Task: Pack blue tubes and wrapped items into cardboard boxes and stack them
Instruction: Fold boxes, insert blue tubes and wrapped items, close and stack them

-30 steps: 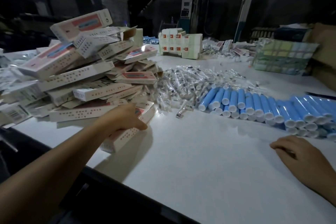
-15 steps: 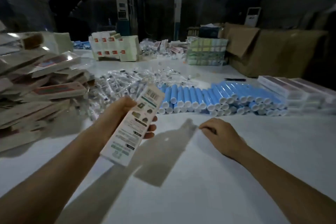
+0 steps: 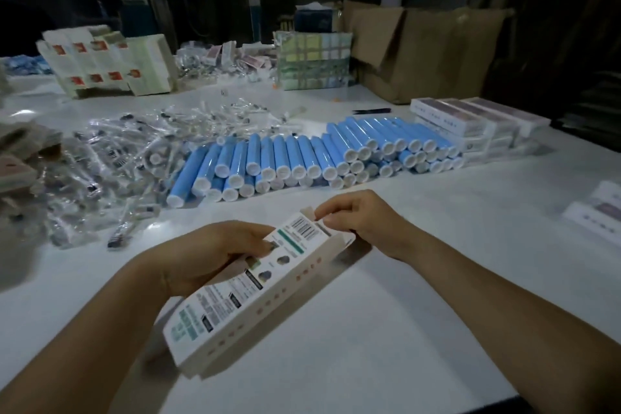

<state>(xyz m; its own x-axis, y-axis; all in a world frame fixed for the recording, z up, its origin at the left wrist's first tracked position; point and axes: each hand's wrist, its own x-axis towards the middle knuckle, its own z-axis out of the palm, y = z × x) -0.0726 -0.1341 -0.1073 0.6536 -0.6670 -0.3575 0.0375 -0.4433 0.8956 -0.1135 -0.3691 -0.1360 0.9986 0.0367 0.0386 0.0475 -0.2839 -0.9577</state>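
White printed carton [image 3: 248, 292] tilted above table, far-end flap open. Blue white-capped tubes [image 3: 302, 158] stacked beyond it; clear-wrapped items [image 3: 134, 158] heaped to their left.

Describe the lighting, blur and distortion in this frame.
Head view: dim room, black background; light falls on the white table, with glare beyond the blue tubes. Left-edge boxes smear with blur; wide-angle lens bends the edges; the held box stays readable.

— Any words legible on the cardboard box [image 3: 248, 289]?
— No. A barcode at its twelve o'clock end, dense print blocks below; all too blurred to read.
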